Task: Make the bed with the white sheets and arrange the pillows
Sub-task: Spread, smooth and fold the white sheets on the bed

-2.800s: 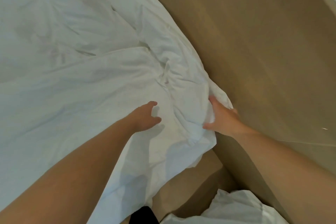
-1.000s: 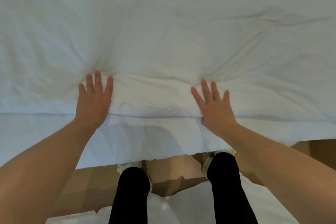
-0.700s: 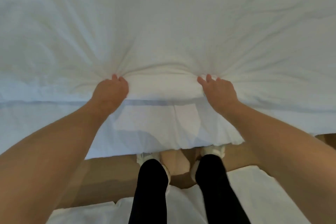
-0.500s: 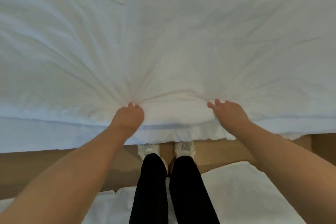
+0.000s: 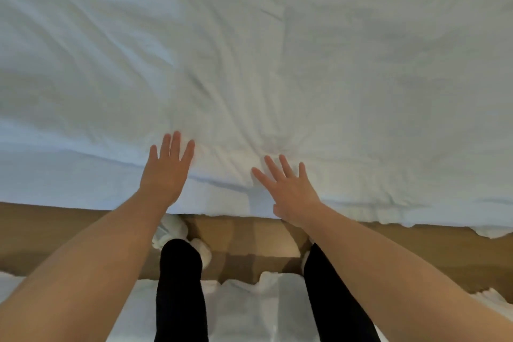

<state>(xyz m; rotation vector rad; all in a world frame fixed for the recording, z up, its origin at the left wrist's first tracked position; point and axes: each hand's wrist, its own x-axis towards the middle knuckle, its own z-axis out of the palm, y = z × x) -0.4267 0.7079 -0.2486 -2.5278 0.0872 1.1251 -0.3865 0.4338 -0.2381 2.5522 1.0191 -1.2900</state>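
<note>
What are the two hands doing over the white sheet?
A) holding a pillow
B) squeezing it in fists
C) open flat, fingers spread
C: the left hand and the right hand both show straight, spread fingers over the white sheet, curled round nothing.

Soft, dim indoor light washes the white sheet (image 5: 277, 64), bluish left of the left hand (image 5: 166, 175) and greyer beyond the right hand (image 5: 290, 191). Faint shadows fall below both hands; detail is slightly blurred throughout.
</note>
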